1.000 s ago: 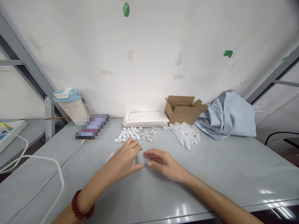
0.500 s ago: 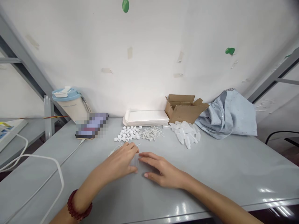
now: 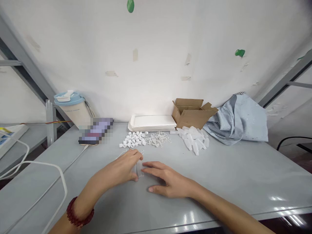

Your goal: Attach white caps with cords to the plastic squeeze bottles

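Note:
My left hand (image 3: 122, 167) arches over small clear plastic tubes (image 3: 140, 169) on the grey table, its fingers at their far end and its thumb at the near end. How many tubes lie under the palm is hidden. My right hand (image 3: 168, 180) is open, with its fingertips at the right side of the outermost tube and the thumb held apart. Thin white cord ends (image 3: 123, 152) stick out beyond my left hand. Farther back lie a heap of white caps (image 3: 133, 139), a tangle of white cord loops (image 3: 158, 139) and a pile of translucent plastic tubes (image 3: 193, 139).
A stack of white trays (image 3: 153, 122) and an open cardboard box (image 3: 195, 113) stand against the wall. To the right slumps a light blue cloth bag (image 3: 236, 120). On the left are a phone (image 3: 97, 130), a lidded cup (image 3: 75, 110) and a white cable (image 3: 63, 182).
Both hands have shifted slightly left along the table, with the tubes under my left hand. More of the outermost tube shows between the hands. The piles behind have not moved.

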`<state>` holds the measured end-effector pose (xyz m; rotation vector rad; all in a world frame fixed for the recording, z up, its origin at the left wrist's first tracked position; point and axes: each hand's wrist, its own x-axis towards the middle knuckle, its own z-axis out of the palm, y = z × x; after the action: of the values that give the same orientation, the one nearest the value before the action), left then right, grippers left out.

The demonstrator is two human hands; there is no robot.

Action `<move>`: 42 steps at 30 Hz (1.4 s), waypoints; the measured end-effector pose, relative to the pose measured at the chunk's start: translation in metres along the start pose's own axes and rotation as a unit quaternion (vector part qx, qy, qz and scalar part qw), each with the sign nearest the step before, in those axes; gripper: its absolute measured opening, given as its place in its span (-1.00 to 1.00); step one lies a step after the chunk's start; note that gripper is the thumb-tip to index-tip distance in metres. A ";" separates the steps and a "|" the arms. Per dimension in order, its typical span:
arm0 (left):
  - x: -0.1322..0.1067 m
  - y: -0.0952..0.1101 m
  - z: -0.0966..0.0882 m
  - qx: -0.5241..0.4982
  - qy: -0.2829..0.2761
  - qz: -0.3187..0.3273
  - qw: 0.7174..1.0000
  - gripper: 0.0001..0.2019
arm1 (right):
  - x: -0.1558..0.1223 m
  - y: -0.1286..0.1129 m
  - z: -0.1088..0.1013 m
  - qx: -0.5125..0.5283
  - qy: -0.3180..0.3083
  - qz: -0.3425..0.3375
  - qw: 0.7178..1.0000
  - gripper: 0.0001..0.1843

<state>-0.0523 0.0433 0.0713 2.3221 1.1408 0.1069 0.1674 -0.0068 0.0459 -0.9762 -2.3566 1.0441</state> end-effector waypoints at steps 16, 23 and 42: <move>-0.002 0.005 -0.001 0.047 -0.007 0.024 0.999 -0.64 | 0.000 -0.002 0.000 -0.007 0.006 0.002 1.000 -0.43; -0.004 0.006 0.000 0.056 -0.018 0.031 0.998 -0.63 | 0.000 -0.001 -0.001 0.001 0.014 -0.004 1.000 -0.45; 0.011 0.017 0.007 0.061 0.028 0.028 0.997 -0.66 | -0.004 0.006 -0.034 -0.033 0.169 0.096 0.980 -0.81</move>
<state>-0.0314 0.0407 0.0723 2.4733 1.1383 0.1262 0.1922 0.0102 0.0627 -1.3121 -2.0607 0.7946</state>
